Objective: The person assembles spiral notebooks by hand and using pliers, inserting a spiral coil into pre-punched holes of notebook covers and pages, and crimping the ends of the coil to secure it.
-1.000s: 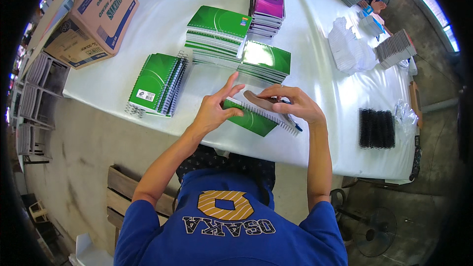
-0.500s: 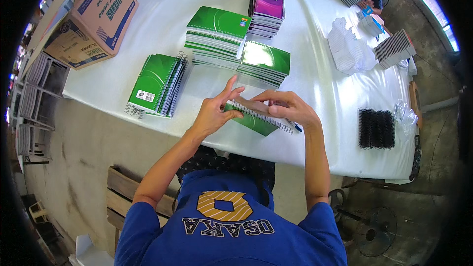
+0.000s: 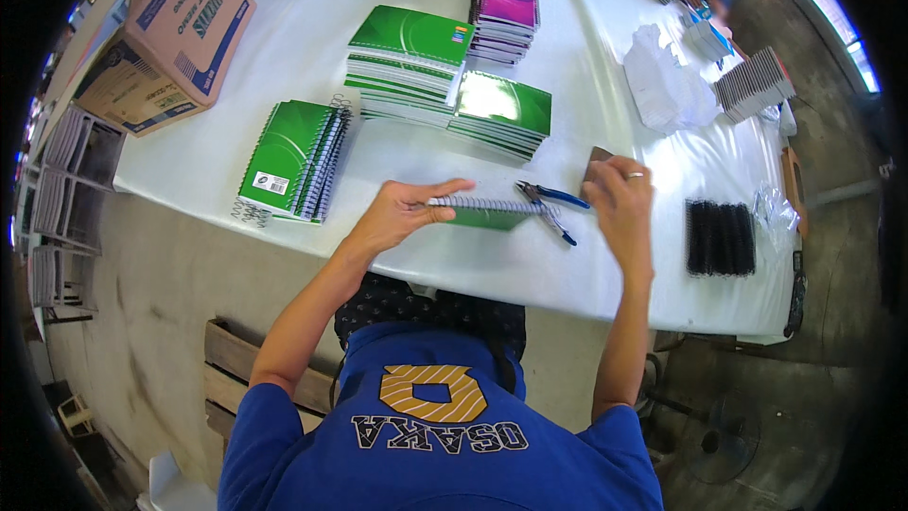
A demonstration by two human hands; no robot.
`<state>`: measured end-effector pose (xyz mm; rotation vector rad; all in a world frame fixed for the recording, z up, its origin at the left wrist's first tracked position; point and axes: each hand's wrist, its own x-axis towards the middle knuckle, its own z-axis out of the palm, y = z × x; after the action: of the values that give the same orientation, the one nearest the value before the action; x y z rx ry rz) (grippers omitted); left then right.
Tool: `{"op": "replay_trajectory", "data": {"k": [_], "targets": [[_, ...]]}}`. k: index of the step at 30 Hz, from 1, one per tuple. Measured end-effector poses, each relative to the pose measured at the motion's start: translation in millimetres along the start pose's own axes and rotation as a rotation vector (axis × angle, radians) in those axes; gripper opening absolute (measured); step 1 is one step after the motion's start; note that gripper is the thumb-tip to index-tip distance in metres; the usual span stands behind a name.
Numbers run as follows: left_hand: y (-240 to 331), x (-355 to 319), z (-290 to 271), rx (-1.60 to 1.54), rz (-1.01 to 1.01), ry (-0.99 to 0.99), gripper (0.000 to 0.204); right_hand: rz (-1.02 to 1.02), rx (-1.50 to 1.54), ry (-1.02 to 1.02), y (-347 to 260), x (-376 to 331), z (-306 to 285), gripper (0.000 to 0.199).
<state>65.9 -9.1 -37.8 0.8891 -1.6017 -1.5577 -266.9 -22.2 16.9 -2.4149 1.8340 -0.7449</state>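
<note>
Well, left of the left hand (image 3: 402,216) sits a pile of green notebooks (image 3: 286,144) with coils in them, so these look mostly done, though wiggly coil ends (image 3: 250,212) poke out. The left hand pinches one end of another green notebook (image 3: 492,220) with thumb and fingers, tipping it over the counter (image 3: 170,156) with its coil (image 3: 478,202) on top. That coil runs along the edge, so threading looks done there. Beyond the hands stand green stacks (image 3: 409,36); I see no coils on their near edges, so they may be left to do. Pliers (image 3: 566,198) lie between the hands. The right hand (image 3: 619,203) is blurry, fingers curled around a brown piece (image 3: 596,163). Right of it lie loose black coils (image 3: 721,238).
</note>
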Motion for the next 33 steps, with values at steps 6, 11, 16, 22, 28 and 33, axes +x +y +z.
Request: {"op": "replay_trajectory", "data": {"k": [6,11,16,22,28,33], "targets": [[8.7,-8.9,11.4,0.483,0.318,0.288,0.041,-0.137,-0.217,0.088,-23.9,-46.8,73.8,0.035],[-5.0,-18.2,30.7,1.014,0.206,0.415,0.047,0.002,0.175,-0.034,-68.9,-55.6,56.3,0.039],[-1.3,-17.9,36.5,1.03,0.229,0.501,0.046,-0.197,0.355,-0.027,-122.9,-62.1,42.3,0.04],[7.2,-16.6,40.1,1.032,0.238,0.512,0.047,-0.27,0.297,0.031,-120.6,-56.2,51.3,0.042],[11.9,-24.8,36.2,1.126,0.213,0.495,0.05,0.447,1.428,-0.907,-102.3,-27.7,31.6,0.035],[64.5,-37.9,10.5,1.284,0.458,0.612,0.052,-0.058,0.794,-0.494,-78.3,-16.7,26.7,0.032]]}}
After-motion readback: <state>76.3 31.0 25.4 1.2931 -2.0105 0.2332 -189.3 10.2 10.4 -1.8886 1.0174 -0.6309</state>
